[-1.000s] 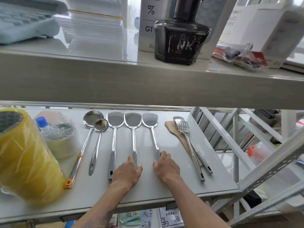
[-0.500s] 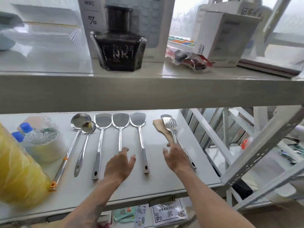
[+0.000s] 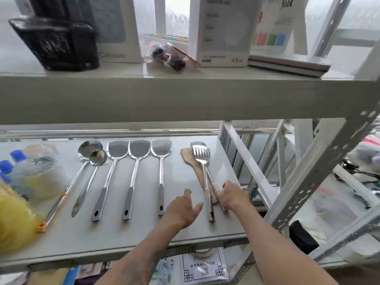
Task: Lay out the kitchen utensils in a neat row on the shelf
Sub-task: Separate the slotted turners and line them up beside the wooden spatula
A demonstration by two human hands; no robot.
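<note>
On the grey shelf [image 3: 123, 235] two ladles [image 3: 88, 148] [image 3: 98, 157] and three steel spatulas [image 3: 117, 149] [image 3: 139, 148] [image 3: 161, 148] lie side by side, handles toward me. Further right, a slotted turner [image 3: 201, 154] lies stacked over a wooden spatula [image 3: 186, 154] and another steel utensil [image 3: 196, 143], mostly hidden. My right hand [image 3: 232, 195] pinches that hidden utensil's handle beside the turner's handle. My left hand [image 3: 183, 208] hovers with fingers spread, between the third spatula's handle and the stack.
A yellow wrapped roll [image 3: 12, 219], a plastic-wrapped tape roll [image 3: 39, 173] and blue-capped bottles [image 3: 18, 156] crowd the shelf's left end. The upper shelf's edge [image 3: 185, 97] hangs low overhead. White rack braces [image 3: 320, 165] stand just past the right end.
Both hands left the middle spatulas' handles and moved right. My right hand reached the stacked utensils and closed on a handle. The view swung right.
</note>
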